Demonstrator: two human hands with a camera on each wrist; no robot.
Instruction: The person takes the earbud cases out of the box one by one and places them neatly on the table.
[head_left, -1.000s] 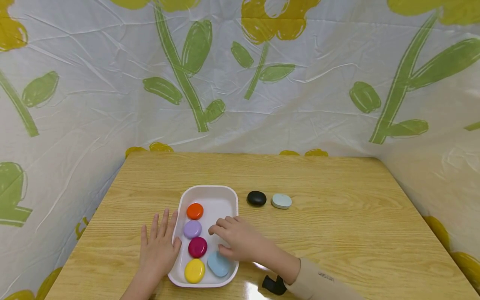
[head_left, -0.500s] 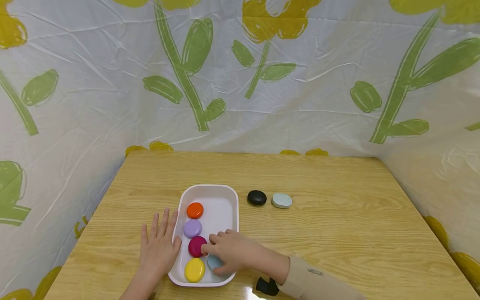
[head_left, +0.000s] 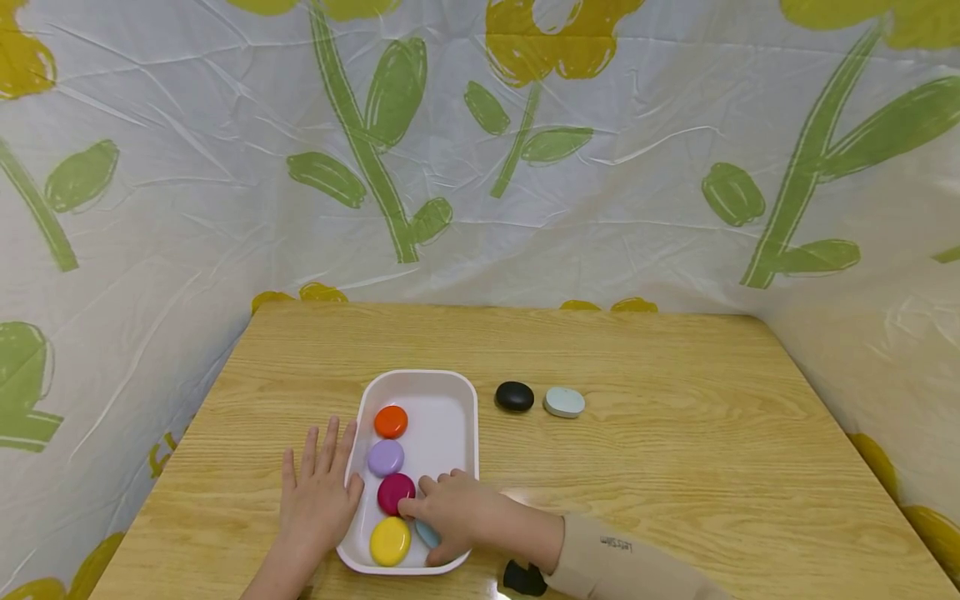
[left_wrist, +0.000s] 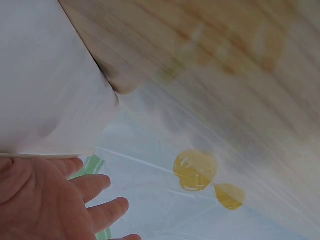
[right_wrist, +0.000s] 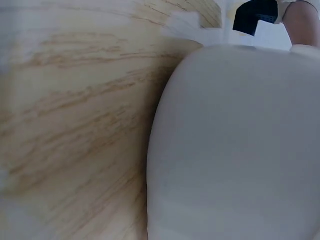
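A: Head view first. What changed?
B: Right hand point(head_left: 465, 512) came down and in over the past second, from above the white tray point(head_left: 442, 421) onto the light blue oval point(head_left: 426, 533) at its near right end. Covered most of it.
A: Fingers?
B: Bent. Index tip by the magenta disc point(head_left: 394, 492), thumb by the oval's near edge. Oval between them, contact hidden; couldn't tell if it was pinched.
A: Left hand point(head_left: 317, 504)?
B: Hadn't moved. Fingers straight and spread, holding nothing, thumb at the tray's left wall.
A: Others?
B: Orange disc point(head_left: 391, 422), lilac disc point(head_left: 386, 457) and yellow disc point(head_left: 390, 541) stayed in the tray; black oval point(head_left: 514, 397) and pale grey oval point(head_left: 564, 402) stayed out on the wood-grain table point(head_left: 675, 458).
A: Meaning?
B: My read: work had passed from reaching to settling on the light blue oval. No lift visible.
A: Left wrist view?
B: Spread fingers again, beside what looked like the tray's wall.
A: Right wrist?
B: Pale curved surface, likely the tray's outside, against wood grain. Right fingers and oval didn't show.
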